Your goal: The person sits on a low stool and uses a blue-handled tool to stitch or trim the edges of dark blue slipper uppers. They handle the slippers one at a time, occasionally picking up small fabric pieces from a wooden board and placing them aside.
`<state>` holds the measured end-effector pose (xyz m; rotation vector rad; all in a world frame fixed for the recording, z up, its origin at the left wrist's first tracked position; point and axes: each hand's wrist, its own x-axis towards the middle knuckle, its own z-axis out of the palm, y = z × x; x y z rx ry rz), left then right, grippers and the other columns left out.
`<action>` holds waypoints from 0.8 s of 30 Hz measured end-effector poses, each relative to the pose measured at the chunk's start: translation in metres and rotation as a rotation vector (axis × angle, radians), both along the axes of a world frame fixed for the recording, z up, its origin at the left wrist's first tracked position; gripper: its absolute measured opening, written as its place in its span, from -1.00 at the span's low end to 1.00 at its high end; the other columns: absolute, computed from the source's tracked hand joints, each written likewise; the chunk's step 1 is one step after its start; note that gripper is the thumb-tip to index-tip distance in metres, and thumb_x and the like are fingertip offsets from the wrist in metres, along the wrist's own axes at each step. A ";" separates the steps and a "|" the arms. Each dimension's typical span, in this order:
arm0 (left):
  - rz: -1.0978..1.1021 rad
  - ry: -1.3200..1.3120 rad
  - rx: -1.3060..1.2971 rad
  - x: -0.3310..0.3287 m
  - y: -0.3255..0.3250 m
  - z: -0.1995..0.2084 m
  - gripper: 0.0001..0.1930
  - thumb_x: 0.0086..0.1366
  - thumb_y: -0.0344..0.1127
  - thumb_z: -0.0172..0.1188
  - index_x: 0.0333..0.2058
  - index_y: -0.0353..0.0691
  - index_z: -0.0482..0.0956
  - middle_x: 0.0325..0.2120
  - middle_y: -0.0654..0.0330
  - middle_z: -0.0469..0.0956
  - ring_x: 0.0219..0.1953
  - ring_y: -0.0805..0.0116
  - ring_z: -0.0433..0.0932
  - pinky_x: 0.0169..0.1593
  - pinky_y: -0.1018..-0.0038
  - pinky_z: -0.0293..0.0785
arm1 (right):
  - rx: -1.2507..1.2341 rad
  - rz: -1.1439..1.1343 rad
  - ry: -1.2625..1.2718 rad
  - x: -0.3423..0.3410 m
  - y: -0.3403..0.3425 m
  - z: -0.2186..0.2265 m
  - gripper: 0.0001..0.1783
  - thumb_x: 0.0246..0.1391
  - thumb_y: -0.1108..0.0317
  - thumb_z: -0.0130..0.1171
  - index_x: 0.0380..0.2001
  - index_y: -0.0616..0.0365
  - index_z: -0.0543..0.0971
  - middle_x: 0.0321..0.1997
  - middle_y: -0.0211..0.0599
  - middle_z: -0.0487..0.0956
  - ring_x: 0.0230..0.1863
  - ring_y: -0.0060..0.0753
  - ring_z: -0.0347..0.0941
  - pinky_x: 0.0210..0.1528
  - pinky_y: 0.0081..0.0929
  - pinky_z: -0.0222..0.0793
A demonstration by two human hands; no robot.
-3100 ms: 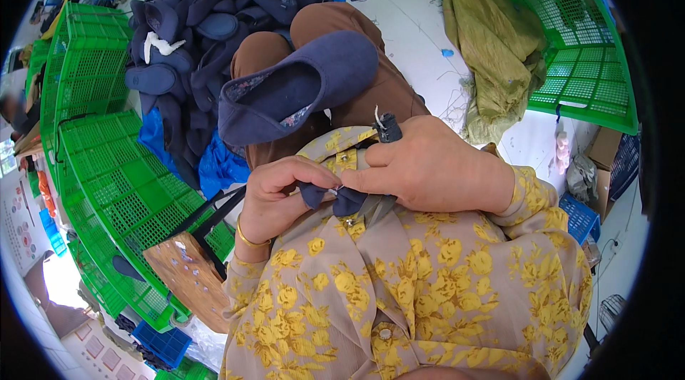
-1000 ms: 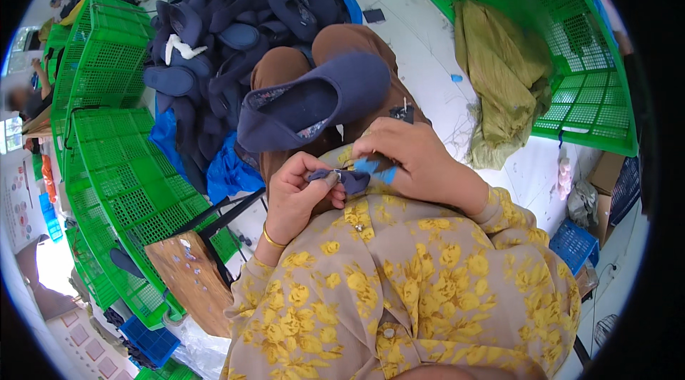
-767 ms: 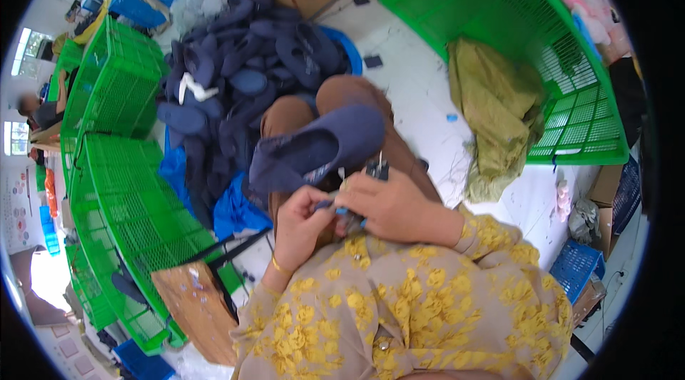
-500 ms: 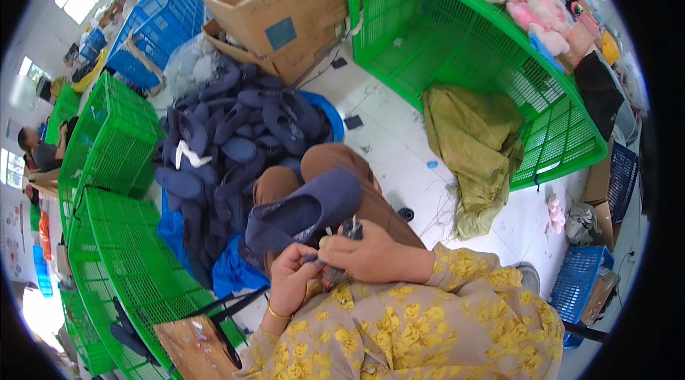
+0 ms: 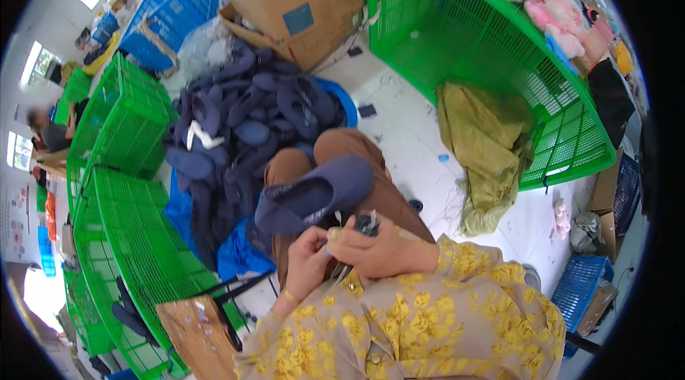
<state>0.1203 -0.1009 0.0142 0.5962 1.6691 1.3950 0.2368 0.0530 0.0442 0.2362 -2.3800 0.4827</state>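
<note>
A dark blue slip-on shoe (image 5: 352, 176) lies across my brown-trousered knees, its opening facing up, just beyond my hands. Over my lap my left hand (image 5: 305, 260) pinches with thumb and fingers, close against my right hand; whatever sits in that pinch is too small to name. My right hand (image 5: 382, 248) is closed around a small dark object (image 5: 367, 224), mostly covered by the fingers. Thin pale and metallic bits stick out near the fingertips. A large heap of similar dark blue shoes (image 5: 253, 132), with a white piece (image 5: 203, 136) on top, rises beyond my knees to the left.
Green plastic crates (image 5: 146, 251) line the left side; a larger green crate (image 5: 564, 155) stands at right, an olive sack (image 5: 485, 144) against it. Behind the heap are a cardboard box (image 5: 335, 16) and a blue crate (image 5: 171, 12). A wooden board (image 5: 196, 337) is near left.
The whole view has shifted slightly, moving the scene right in the picture. Both hands stay together over my lap, their fingers slightly rearranged. The shoe still rests on my knees.
</note>
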 end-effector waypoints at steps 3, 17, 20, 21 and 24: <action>0.099 -0.363 0.028 0.007 -0.002 0.002 -0.87 0.32 -0.41 0.16 -0.23 -0.36 0.48 -0.48 0.17 0.59 -0.55 0.51 0.56 -0.44 0.60 0.54 | -0.353 -0.012 0.016 0.000 0.005 0.021 -0.73 -0.09 0.46 0.14 -0.23 0.06 0.52 -0.19 -0.35 0.55 -0.24 -0.39 0.51 -0.46 -0.50 0.29; 0.003 -0.094 -0.019 -0.012 0.022 0.028 -0.92 0.39 -0.41 0.04 -0.28 -0.31 0.44 -0.58 0.21 0.53 -0.62 0.55 0.47 -0.54 0.65 0.42 | -1.780 0.051 0.458 0.101 0.150 0.060 -0.82 0.32 0.31 -0.10 -0.14 0.16 0.37 -0.61 -0.60 0.13 -0.66 -0.77 -0.03 -0.68 -0.74 -0.11; -0.032 -0.105 -0.030 -0.011 0.034 0.030 -0.90 0.39 -0.39 0.05 -0.29 -0.30 0.44 -0.59 0.22 0.53 -0.62 0.56 0.47 -0.53 0.65 0.42 | -1.521 -0.302 0.413 0.093 0.137 0.048 -0.84 0.32 0.30 -0.09 -0.19 0.15 0.41 -0.60 -0.60 0.17 -0.63 -0.77 0.04 -0.66 -0.73 -0.07; -0.044 -0.097 -0.046 -0.012 0.037 0.031 -0.90 0.39 -0.39 0.05 -0.29 -0.30 0.44 -0.60 0.21 0.54 -0.62 0.55 0.47 -0.53 0.65 0.41 | -1.483 -0.277 0.367 0.085 0.120 0.040 -0.81 0.31 0.31 -0.10 -0.20 0.15 0.45 -0.59 -0.60 0.24 -0.59 -0.77 0.12 -0.63 -0.73 -0.01; -0.075 -0.061 -0.079 -0.012 0.045 0.033 -0.89 0.39 -0.37 0.06 -0.30 -0.29 0.43 -0.61 0.22 0.54 -0.62 0.56 0.47 -0.55 0.65 0.40 | -0.724 -0.342 -0.265 0.056 0.068 0.012 -0.65 0.05 0.25 0.26 -0.08 0.02 0.51 -0.46 -0.50 0.37 -0.49 -0.48 0.34 -0.50 -0.50 0.23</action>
